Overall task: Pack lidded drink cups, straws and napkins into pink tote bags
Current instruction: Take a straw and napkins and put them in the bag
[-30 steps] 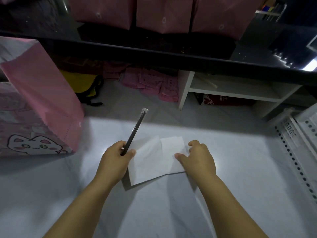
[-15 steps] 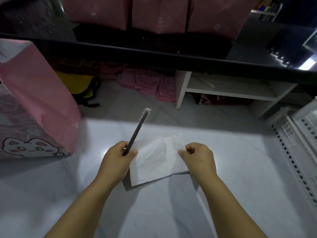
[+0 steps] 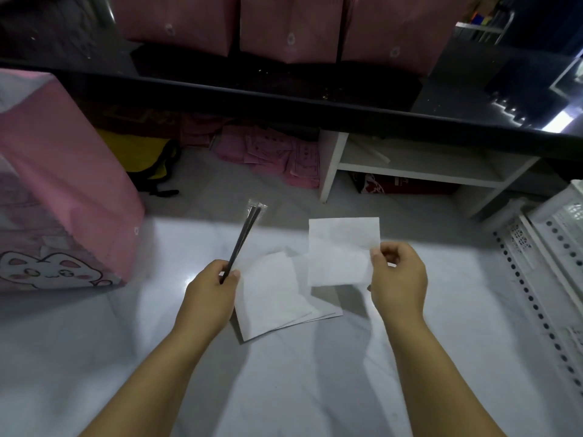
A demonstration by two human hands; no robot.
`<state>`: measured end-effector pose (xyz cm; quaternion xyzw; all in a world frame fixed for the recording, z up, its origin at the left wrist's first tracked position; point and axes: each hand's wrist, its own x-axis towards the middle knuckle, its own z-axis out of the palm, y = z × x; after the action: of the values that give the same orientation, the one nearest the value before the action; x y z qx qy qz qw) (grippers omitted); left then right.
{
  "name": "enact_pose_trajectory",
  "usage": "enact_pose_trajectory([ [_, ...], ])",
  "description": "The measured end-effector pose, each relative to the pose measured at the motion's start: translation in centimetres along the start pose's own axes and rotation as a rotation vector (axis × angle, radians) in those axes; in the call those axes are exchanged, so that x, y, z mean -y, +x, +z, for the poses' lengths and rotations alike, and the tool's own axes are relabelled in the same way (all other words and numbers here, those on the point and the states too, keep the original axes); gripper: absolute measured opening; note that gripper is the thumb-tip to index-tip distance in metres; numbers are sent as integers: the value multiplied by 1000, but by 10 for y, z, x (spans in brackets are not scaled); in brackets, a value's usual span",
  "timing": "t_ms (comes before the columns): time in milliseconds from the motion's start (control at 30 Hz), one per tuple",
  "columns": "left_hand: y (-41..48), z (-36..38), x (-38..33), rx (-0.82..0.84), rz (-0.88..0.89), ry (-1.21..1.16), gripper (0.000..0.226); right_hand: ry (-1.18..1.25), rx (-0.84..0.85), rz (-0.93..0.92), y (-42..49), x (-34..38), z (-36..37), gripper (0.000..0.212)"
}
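Observation:
My left hand (image 3: pixel 210 290) grips two dark wrapped straws (image 3: pixel 244 236) that point up and away. My right hand (image 3: pixel 398 280) pinches one white napkin (image 3: pixel 340 250) by its right edge and holds it lifted above the white counter. A small stack of white napkins (image 3: pixel 273 298) lies flat on the counter between my hands. A pink tote bag with a cat drawing (image 3: pixel 60 197) stands at the left. Three more pink tote bags (image 3: pixel 290 26) stand on the dark upper counter at the back. No cups are in view.
A black raised counter edge (image 3: pixel 284 102) runs across the back. Under it are a white shelf unit (image 3: pixel 410 168), a pile of pink paper slips (image 3: pixel 277 156) and a yellow bag (image 3: pixel 142 156). A white perforated rack (image 3: pixel 549 247) lies at the right.
My right hand has pinched the top napkin and lifted it up and to the right off the stack. My left hand still holds the straws in the same place.

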<state>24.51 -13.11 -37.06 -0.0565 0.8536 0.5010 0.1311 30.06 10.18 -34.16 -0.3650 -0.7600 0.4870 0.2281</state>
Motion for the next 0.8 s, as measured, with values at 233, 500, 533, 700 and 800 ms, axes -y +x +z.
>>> enact_pose_trajectory([
  [233, -2, -1, -5, -6, -40, -86, 20, 35, 284, 119, -7, 9, 15, 9],
  [500, -2, -4, -4, -18, -45, -136, 17, -161, 515, 31, -36, 8, 52, 7],
  [533, -2, -4, -3, -6, -23, -117, 9, -221, 538, 0, -37, 8, 53, 6],
  [700, -6, -10, 0, 27, 68, -25, 10, -358, 538, -80, -36, 6, 51, 24],
  [800, -9, -16, -6, 55, 140, -51, 14, -285, 563, -99, -34, 9, 46, 43],
])
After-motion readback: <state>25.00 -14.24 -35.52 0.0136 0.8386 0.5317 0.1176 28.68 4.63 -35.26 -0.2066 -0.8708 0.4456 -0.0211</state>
